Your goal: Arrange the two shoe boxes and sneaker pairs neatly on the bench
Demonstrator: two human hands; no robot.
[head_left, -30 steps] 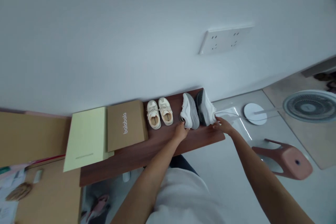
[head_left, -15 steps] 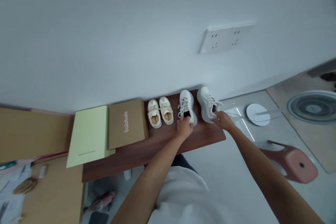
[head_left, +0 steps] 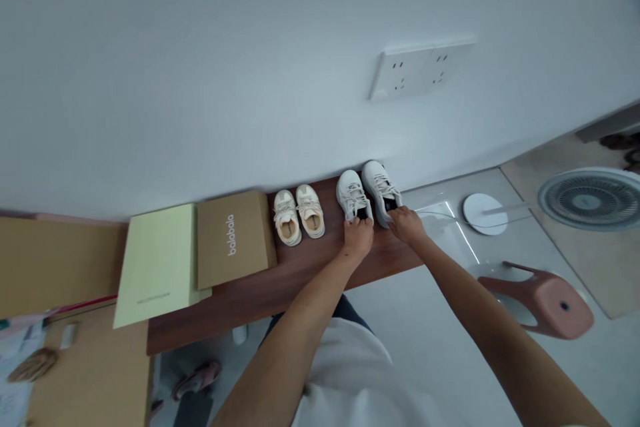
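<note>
Two white lace-up sneakers rest side by side near the right end of a dark wooden shelf (head_left: 320, 267), toes toward the wall. My left hand (head_left: 359, 237) is closed on the heel of the left sneaker (head_left: 351, 192). The heel of the right sneaker (head_left: 379, 183) is gripped by my right hand (head_left: 407, 224), its fingers at the collar. Left of them stands a smaller cream pair, a left shoe (head_left: 287, 217) and a right shoe (head_left: 311, 210), touched by neither hand.
A brown shoebox (head_left: 235, 240) and a pale yellow box (head_left: 157, 263) sit farther left on the shelf. Open cardboard (head_left: 95, 367) lies at lower left. On the right are a white fan (head_left: 593, 200) and a pink stool (head_left: 555, 303). A socket plate (head_left: 423, 70) is on the wall.
The right sneaker has moved left and now stands close beside the left one, which has turned a little. Both hands have stayed on the heels. The whole view has shifted slightly.
</note>
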